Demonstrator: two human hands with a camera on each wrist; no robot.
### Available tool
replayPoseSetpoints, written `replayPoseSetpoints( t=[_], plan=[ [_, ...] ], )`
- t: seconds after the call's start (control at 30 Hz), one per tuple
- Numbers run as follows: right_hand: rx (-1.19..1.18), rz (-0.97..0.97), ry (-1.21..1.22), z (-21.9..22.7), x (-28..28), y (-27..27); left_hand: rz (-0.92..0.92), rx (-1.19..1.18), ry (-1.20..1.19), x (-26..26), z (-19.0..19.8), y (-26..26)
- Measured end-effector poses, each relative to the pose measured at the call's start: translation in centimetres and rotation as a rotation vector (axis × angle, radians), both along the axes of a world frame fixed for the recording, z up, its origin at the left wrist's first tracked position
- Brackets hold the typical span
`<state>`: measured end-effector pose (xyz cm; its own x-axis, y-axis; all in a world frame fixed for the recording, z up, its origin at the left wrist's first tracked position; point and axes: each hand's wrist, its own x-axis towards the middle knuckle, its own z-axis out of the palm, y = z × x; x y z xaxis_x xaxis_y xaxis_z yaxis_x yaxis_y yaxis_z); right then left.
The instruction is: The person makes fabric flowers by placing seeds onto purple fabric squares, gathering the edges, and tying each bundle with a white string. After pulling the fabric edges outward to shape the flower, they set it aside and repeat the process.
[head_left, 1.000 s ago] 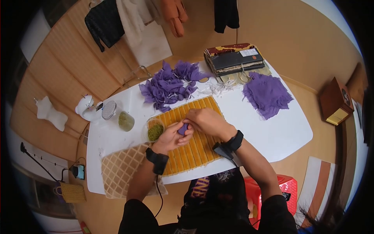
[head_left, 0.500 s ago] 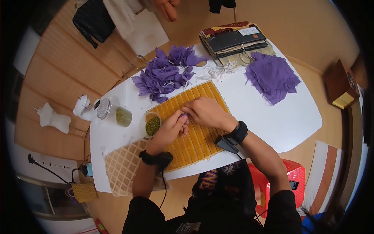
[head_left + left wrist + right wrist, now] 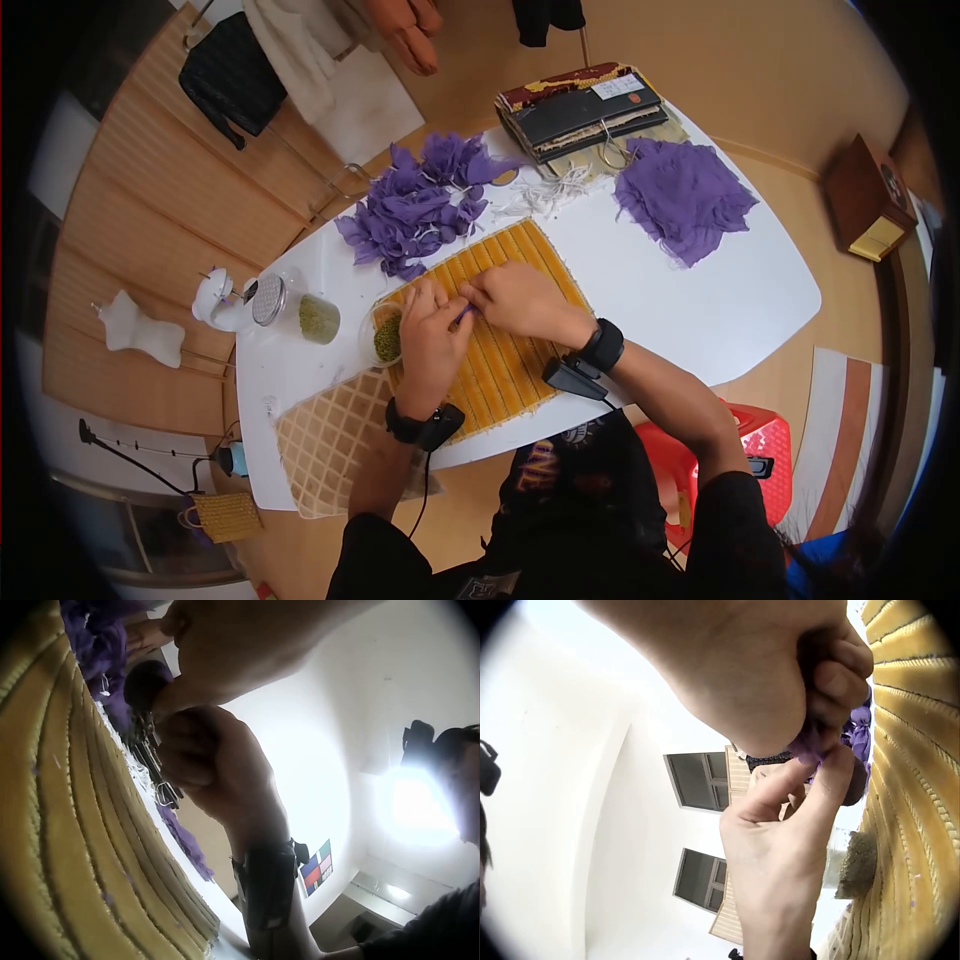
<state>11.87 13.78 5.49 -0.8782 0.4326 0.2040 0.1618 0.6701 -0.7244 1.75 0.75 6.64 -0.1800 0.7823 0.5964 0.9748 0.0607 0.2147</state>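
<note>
In the head view, my left hand [image 3: 430, 335] and right hand [image 3: 520, 300] meet over the mustard ribbed mat [image 3: 500, 375]. Between their fingertips is a small purple cloth bundle [image 3: 464, 313], mostly covered by the hands. The left wrist view shows its dark rounded end [image 3: 146, 684] sticking out beyond the fingers. Seen from the right wrist, the left thumb and fingers pinch the gathered cloth [image 3: 807, 746], while the curled right fingers grip it from above. A clear bowl of green granules [image 3: 386, 335] sits beside the left hand.
A lidded jar [image 3: 318, 318] stands left of the bowl. Behind the mat lie piled purple cloth pieces [image 3: 410, 210], white strings [image 3: 548, 192] and a thick dark-covered book [image 3: 580, 115]. Flat purple cloth [image 3: 685, 200] is at right, a lattice-patterned mat [image 3: 330, 440] at front left.
My left hand has rolled from palm-up, cupping the bundle, to back-up with fingers pinching it. The right hand stays close against it. The head view has shifted somewhat.
</note>
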Motion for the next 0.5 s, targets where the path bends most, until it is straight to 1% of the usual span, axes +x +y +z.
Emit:
replayPoseSetpoints(
  t=[0.07, 0.1, 0.17, 0.2, 0.27, 0.3, 0.37, 0.4, 0.43, 0.47, 0.5],
  plan=[
    [0.03, 0.004, -0.002, 0.1, 0.1, -0.3, -0.02, -0.012, -0.215, -0.1, -0.4, 0.0],
    [0.038, 0.006, -0.003, 0.2, 0.2, -0.4, -0.019, -0.003, -0.215, -0.1, -0.5, -0.1],
    [0.123, 0.032, -0.043, 0.2, 0.3, 0.0, -0.003, -0.059, -0.399, -0.1, -0.9, 0.1],
    [0.129, 0.037, -0.057, 0.2, 0.5, 0.3, 0.0, -0.052, -0.412, -0.1, -1.1, 0.3],
    [0.079, 0.128, 0.027, 0.3, 1.0, 0.9, -0.036, -0.066, -0.615, 0.0, -1.2, 0.4],
    [0.072, 0.136, 0.007, 0.7, 1.4, 1.4, -0.028, -0.069, -0.637, 0.0, -1.3, 0.4],
    [-0.06, 0.214, 0.098, 2.3, 2.4, 3.1, -0.068, -0.12, -0.89, -0.1, -1.8, 0.7],
    [-0.013, 0.179, 0.058, 3.1, 3.0, 4.3, -0.059, -0.12, -0.918, -0.2, -2.6, 0.9],
    [0.074, 0.144, 0.064, 3.3, 3.3, 5.9, -0.115, -0.087, -1.075, -0.3, -3.6, 1.1],
    [0.12, 0.057, -0.003, 3.2, 3.3, 7.8, -0.173, -0.048, -1.228, -0.3, -4.3, 1.2],
    [0.28, -0.031, 0.015, 2.6, 3.4, 9.8, -0.222, -0.039, -1.296, 0.1, -3.7, 1.3]
  ],
)
